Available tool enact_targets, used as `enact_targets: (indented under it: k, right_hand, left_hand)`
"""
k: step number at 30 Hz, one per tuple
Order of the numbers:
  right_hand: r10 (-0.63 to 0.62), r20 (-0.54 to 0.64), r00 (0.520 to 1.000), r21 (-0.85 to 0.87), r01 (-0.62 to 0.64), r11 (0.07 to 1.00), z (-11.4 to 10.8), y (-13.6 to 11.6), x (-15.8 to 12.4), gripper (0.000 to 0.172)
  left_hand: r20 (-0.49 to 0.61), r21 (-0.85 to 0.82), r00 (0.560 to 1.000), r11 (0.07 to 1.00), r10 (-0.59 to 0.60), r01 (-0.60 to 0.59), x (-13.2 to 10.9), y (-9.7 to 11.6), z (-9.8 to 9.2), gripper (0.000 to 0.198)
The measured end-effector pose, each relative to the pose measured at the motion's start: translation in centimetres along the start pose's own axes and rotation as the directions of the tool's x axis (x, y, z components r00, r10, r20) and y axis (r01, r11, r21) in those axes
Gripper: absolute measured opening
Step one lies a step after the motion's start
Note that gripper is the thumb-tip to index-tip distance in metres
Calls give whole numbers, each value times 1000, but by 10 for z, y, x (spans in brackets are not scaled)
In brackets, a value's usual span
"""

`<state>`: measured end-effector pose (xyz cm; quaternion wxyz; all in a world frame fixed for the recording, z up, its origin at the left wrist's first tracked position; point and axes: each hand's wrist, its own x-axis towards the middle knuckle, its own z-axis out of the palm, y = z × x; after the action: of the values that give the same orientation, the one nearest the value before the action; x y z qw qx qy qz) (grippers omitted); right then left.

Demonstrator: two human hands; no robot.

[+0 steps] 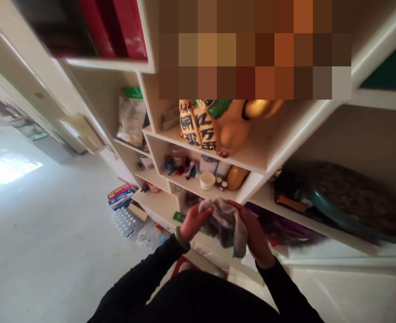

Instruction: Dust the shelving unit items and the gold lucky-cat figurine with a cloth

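Observation:
My left hand (194,222) and my right hand (253,233) both grip a crumpled grey cloth (224,223) in front of a white shelf unit. The cloth hangs between them, bunched at the top, with a paler edge showing on the right. A green bangle (182,237) circles my left wrist. Black sleeves cover both forearms. The lowest shelves behind the cloth are partly hidden by my hands.
The white shelves (211,181) hold a golden lucky-cat figure (214,128), small bottles, a white cup (207,181) and a packet (132,117). A dark round pan (349,202) lies at right. An egg tray (125,222) and boxes (120,196) sit on the floor (56,233) at left.

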<state>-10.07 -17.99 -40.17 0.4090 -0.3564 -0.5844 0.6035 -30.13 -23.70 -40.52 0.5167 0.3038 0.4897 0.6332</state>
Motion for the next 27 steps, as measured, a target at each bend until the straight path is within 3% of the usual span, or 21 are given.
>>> enact_targets:
  k: [4,6,8,10,12,13,14,15,17,18,20,22,25,27]
  right_hand:
    - [239,191,952,294,-287,912,-4,-7,-3,75]
    - [282,288,915,325,-371,870,-5,-10,-2,80]
    - [292,278,915,362,-381,851,-8,-16,0,79]
    - [269,208,940,413,-334,847,-14,-26,4,68]
    - [244,171,955,424,-294,856,-21,-39,8,55]
    - [238,166,957,415,-287,863,-24,-48,10,55]
    - [235,157,959,399,-279,873,-27,-58,12,57]
    - [230,133,964,382,-264,886,-30,-69,13,60]
    - [184,45,982,348,-188,918,-34,-95,15,62]
    - [134,-13,991,319,-123,940,-35,-109,15,62]
    - [4,-100,995,207,17,978,-34,-138,18,60]
    - [-161,-151,975,28,168,985,-32,-167,24,59]
    - [-439,-191,878,-248,390,887,-24,-211,40,53]
    - [-643,-189,742,-406,537,739,-15,-248,51,47]
  left_hand:
    - [-59,202,962,947,268,-251,3,22,23,64]
    - [56,333,901,843,429,-422,-1,31,35,51]
    - [303,452,788,647,537,-614,-8,39,46,37]
    - [572,456,630,434,526,-777,-16,47,53,35]
    - [739,363,472,306,481,-880,-23,56,55,42]
    - [774,312,419,289,475,-905,-25,62,54,45]
    - [775,281,395,290,494,-915,-25,68,51,47]
    - [739,279,403,299,539,-912,-24,76,47,48]
    - [581,357,459,297,672,-886,-16,95,36,43]
    - [483,420,465,270,742,-866,-9,106,30,41]
    - [339,548,420,187,842,-816,11,130,19,42]
    - [268,634,358,115,895,-764,38,157,10,51]
    - [191,698,311,94,931,-710,86,196,4,71]
    - [166,709,314,108,935,-696,117,219,7,84]
